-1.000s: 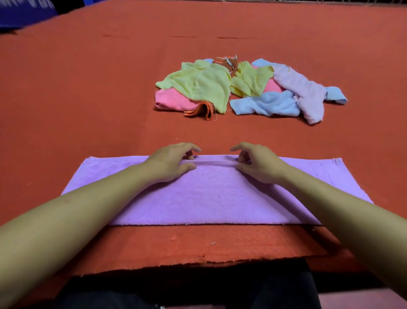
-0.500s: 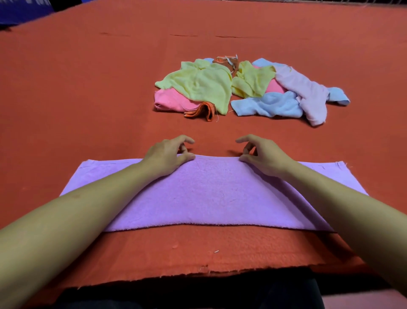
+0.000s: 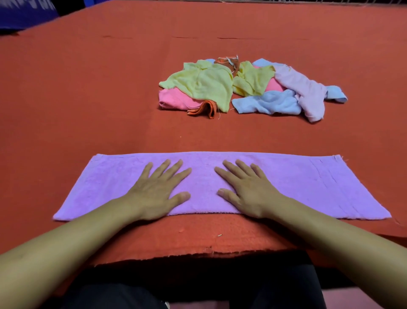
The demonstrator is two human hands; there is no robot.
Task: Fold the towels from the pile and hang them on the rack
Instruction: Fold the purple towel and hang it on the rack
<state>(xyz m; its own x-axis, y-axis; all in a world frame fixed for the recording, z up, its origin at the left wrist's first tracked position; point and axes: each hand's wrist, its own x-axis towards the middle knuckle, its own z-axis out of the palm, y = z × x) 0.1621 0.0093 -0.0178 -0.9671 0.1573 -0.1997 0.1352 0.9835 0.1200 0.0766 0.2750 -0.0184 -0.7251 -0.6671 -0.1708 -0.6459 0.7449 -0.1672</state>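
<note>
A purple towel lies folded into a long flat strip near the table's front edge. My left hand rests flat on its middle-left part, fingers straight and spread. My right hand lies flat on its middle-right part in the same way. Farther back on the table sits the pile of towels: yellow-green, pink, light blue, pale lilac and orange ones, crumpled together. No rack is clearly in view.
The table is covered in red-orange felt, whose frayed front edge runs just behind my lap. A thin metal grid shows at the far top right edge. Something blue sits at the far left corner.
Both hands let go of the towel's far edge, which they were pinching, and now press flat on the towel's middle. The towel lies smoother.
</note>
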